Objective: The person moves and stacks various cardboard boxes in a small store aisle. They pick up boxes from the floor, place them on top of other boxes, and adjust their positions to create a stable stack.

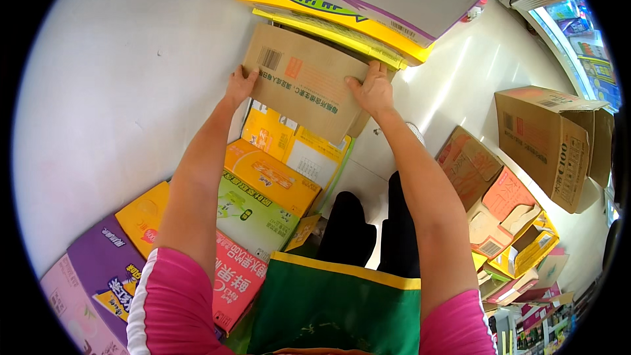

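Note:
A brown cardboard box [300, 86], printed with a barcode and writing, is held between my two hands. My left hand [240, 85] grips its left edge, with the thumb on the top face. At the right edge my right hand [373, 89] has its thumb on the top face and its fingers around the side. The box's underside is hidden. Just below its near edge shows an orange-yellow carton [268, 128] with a white printed panel. Nearer to me lie an orange drink carton [271, 175], a green one [256, 212] and a pink one [239, 276].
A white wall [98, 69] runs along the left. Yellow cartons [335, 19] and a white box with a purple ribbon print [394, 0] stand beyond my hands. An open cardboard box [542, 143] and several emptied cartons [508, 236] lie on the right. Purple cartons [103, 256] stand lower left.

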The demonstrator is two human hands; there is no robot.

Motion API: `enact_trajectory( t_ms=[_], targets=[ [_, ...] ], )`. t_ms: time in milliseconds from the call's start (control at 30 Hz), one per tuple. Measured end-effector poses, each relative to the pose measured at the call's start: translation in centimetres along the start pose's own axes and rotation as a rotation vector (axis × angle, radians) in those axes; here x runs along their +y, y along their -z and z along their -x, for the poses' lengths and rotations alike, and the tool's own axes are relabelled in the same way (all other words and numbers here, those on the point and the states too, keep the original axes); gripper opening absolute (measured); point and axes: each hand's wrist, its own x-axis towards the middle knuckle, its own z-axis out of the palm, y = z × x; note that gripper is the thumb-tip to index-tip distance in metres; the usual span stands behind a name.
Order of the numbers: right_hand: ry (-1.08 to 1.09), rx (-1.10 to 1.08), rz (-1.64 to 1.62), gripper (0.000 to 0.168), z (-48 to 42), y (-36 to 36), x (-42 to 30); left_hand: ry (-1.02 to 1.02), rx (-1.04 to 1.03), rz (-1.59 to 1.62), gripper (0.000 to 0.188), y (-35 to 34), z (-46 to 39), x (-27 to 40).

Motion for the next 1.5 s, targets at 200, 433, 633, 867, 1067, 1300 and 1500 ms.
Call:
enact_trajectory(
  t_ms=[200,433,633,867,1067,1300,1500],
  targets=[
    [0.016,-0.015,-0.061,0.057,0.8,1.0,-0.4,0.225,-0.165,0.242,0.085,0.9,-1.3,0.8],
    [0.058,0.011,-0.249,0.064,0.6,-0.5,2.2,0.24,-0.106,0.169,0.084,1.5,0.5,1.2],
    [0.155,-0.152,-0.182,0.063,-0.6,0.8,3.5,0.308,-0.22,0.588,0.068,-0.6,9.3,-1.4],
    [0.082,-0.192,-0.088,0.055,1.0,1.3,1.6,0.59,-0.02,0.574,0.08,-5.4,16.8,-0.1],
    [0.003,-0.196,-0.155,0.053,8.2,-1.3,2.2,0.391,0.059,0.305,0.076,-7.1,13.6,-8.2],
    [0.009,-0.391,-0.207,0.066,15.4,-7.7,1.6,0.323,-0.081,0.058,0.078,-2.3,12.7,-13.7],
    [0.039,-0.54,-0.28,0.071,16.2,-11.7,-0.9,0.352,-0.101,-0.027,0.076,-0.4,12.2,-17.8]
  ],
)
